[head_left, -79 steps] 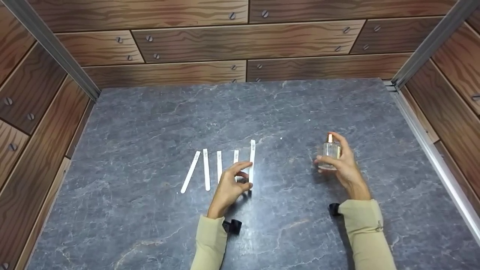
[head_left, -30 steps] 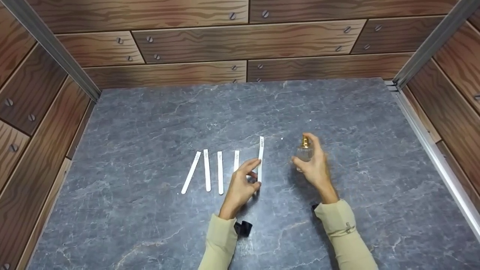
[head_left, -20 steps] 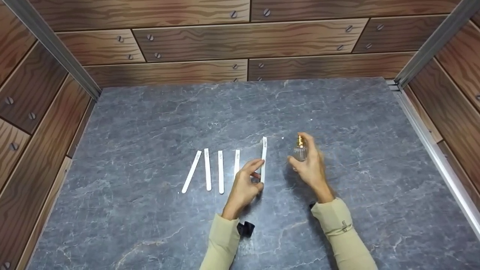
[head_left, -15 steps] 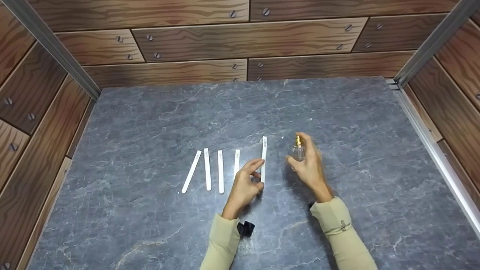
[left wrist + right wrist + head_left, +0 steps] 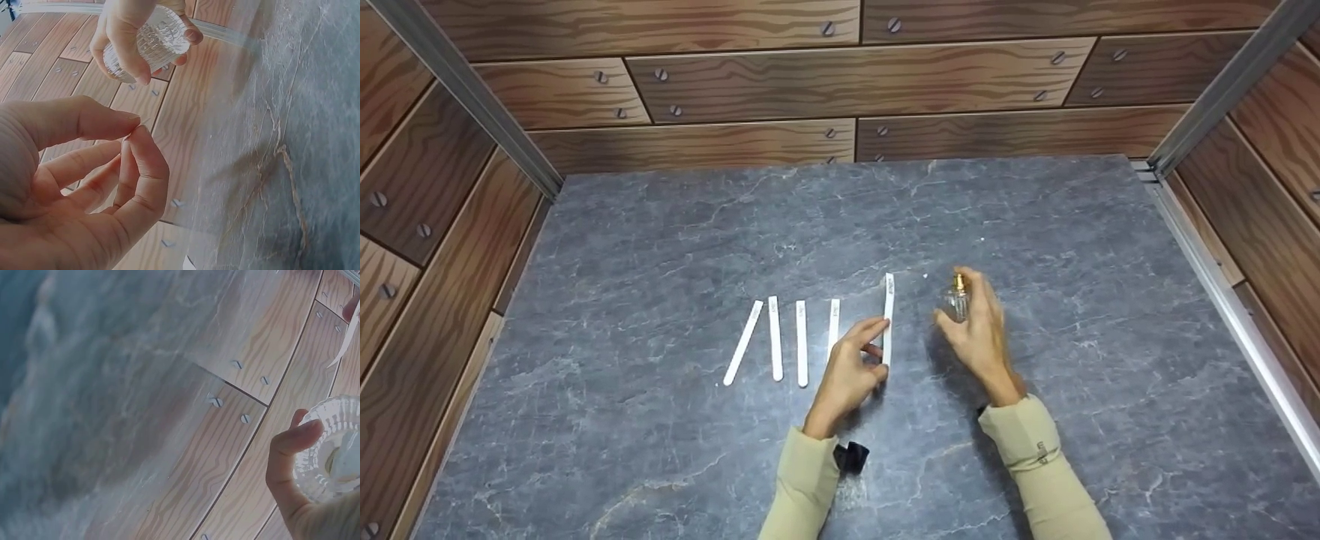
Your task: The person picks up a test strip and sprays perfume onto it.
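Note:
My left hand (image 5: 847, 367) pinches a white perfume test strip (image 5: 889, 300) with small dark print at its top end. Seen from the left wrist, the thumb and index fingertip meet on the strip's thin edge. To the right, my right hand (image 5: 984, 337) grips a clear ribbed glass perfume bottle (image 5: 958, 304) with a gold spray top. Its index finger rests on top of the sprayer. Bottle and strip are apart, at about the same height in the head view. In the right wrist view, the bottle's round base (image 5: 315, 467) faces the camera and the strip (image 5: 349, 334) curves slightly.
Several more printed strips lie in a row on the grey marbled table (image 5: 660, 247): one tilted strip (image 5: 743, 343), two upright ones, and a strip (image 5: 834, 319) partly hidden by my left hand. Wood-patterned walls (image 5: 750, 82) and metal rails (image 5: 1230, 337) border the table.
My left hand has shifted right with the strip. My right hand has brought the bottle left, close to the strip. Over the last half second both stay nearly still.

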Demonstrator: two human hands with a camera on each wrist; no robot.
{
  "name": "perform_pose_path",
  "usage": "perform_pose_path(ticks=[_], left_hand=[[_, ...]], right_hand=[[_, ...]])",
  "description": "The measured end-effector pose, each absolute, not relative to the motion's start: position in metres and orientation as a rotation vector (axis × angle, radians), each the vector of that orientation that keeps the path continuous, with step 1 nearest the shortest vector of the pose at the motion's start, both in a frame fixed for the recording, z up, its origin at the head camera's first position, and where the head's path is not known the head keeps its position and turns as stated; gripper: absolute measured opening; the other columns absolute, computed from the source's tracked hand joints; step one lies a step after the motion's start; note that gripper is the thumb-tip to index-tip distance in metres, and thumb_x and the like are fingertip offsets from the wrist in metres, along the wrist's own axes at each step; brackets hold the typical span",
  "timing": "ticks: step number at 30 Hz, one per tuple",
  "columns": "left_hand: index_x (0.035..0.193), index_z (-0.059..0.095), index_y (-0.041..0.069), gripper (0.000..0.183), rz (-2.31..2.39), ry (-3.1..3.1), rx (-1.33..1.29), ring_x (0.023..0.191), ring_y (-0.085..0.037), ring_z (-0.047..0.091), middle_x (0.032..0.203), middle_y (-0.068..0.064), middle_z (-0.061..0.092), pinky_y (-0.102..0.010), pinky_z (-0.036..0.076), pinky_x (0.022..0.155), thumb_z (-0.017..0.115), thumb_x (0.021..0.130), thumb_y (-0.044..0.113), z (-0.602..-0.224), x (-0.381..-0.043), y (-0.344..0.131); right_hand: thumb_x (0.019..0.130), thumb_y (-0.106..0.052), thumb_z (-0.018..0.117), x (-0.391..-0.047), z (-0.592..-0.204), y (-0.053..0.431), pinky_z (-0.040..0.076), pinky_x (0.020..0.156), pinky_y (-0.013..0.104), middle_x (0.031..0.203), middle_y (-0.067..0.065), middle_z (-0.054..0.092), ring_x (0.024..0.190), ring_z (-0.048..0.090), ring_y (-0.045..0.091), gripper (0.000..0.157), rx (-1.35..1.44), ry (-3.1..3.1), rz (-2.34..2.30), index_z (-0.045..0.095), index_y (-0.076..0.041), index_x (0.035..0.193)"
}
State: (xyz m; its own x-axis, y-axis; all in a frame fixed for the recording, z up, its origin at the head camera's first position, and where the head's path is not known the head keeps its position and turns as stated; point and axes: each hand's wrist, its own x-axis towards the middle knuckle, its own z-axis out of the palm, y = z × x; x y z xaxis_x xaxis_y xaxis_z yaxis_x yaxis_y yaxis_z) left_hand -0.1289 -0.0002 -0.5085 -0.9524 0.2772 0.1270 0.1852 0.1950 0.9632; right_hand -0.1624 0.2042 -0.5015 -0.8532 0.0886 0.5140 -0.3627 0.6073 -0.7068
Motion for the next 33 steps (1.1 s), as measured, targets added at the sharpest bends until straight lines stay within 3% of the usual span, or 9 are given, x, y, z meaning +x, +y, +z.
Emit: perform_pose_path(ticks=[7, 15, 22, 25, 29, 33], left_hand=[[0.136, 0.057, -0.012, 0.068, 1.890, 2.370, 0.445, 0.090, -0.024, 0.066, 0.141, -0.017, 0.056, -0.019, 0.054, 0.061, 0.056, 0.069, -0.025, -0.508, -0.129, 0.001], [0.137, 0.056, -0.011, 0.067, 1.885, 2.356, 0.436, 0.093, -0.027, 0.065, 0.142, -0.018, 0.054, -0.016, 0.047, 0.057, 0.054, 0.071, -0.024, -0.508, -0.129, 0.001], [0.136, 0.056, -0.013, 0.067, 1.905, 2.368, 0.442, 0.093, -0.030, 0.066, 0.141, -0.020, 0.055, -0.017, 0.050, 0.060, 0.055, 0.070, -0.025, -0.510, -0.129, 0.000], [0.136, 0.055, -0.014, 0.068, 1.916, 2.355, 0.430, 0.094, -0.030, 0.066, 0.141, -0.020, 0.055, -0.018, 0.051, 0.061, 0.055, 0.069, -0.025, -0.511, -0.130, 0.000], [0.139, 0.053, -0.012, 0.070, 1.917, 2.286, 0.391, 0.096, -0.027, 0.064, 0.145, -0.019, 0.052, -0.019, 0.052, 0.060, 0.058, 0.071, -0.026, -0.511, -0.132, 0.001], [0.142, 0.052, -0.010, 0.074, 1.922, 2.231, 0.354, 0.099, -0.024, 0.062, 0.149, -0.016, 0.048, -0.023, 0.057, 0.064, 0.063, 0.071, -0.027, -0.508, -0.136, 0.002]], right_hand=[[0.073, 0.005, 0.077, -0.163, -0.501, 0.205, 0.046, 0.089, 0.059, 0.117, 0.028, 0.062, 0.104, 0.059, 0.046, 0.061, 0.199, -2.313, 1.187, 0.053, 0.002, 0.129], [0.073, 0.007, 0.077, -0.163, -0.500, 0.207, 0.048, 0.082, 0.059, 0.110, 0.027, 0.062, 0.095, 0.060, 0.043, 0.060, 0.200, -2.308, 1.190, 0.053, 0.002, 0.127], [0.072, 0.011, 0.076, -0.164, -0.497, 0.210, 0.047, 0.090, 0.061, 0.114, 0.029, 0.062, 0.104, 0.059, 0.046, 0.063, 0.184, -2.308, 1.218, 0.052, 0.004, 0.130], [0.073, 0.013, 0.075, -0.163, -0.497, 0.214, 0.049, 0.088, 0.055, 0.113, 0.028, 0.062, 0.104, 0.060, 0.043, 0.063, 0.150, -2.308, 1.247, 0.052, 0.003, 0.131], [0.074, 0.014, 0.073, -0.162, -0.497, 0.219, 0.053, 0.071, 0.042, 0.115, 0.027, 0.064, 0.092, 0.063, 0.037, 0.065, 0.063, -2.335, 1.286, 0.051, 0.000, 0.134], [0.077, 0.012, 0.073, -0.161, -0.494, 0.223, 0.053, 0.069, 0.044, 0.118, 0.027, 0.063, 0.093, 0.063, 0.039, 0.066, -0.001, -2.368, 1.305, 0.050, -0.002, 0.136]])
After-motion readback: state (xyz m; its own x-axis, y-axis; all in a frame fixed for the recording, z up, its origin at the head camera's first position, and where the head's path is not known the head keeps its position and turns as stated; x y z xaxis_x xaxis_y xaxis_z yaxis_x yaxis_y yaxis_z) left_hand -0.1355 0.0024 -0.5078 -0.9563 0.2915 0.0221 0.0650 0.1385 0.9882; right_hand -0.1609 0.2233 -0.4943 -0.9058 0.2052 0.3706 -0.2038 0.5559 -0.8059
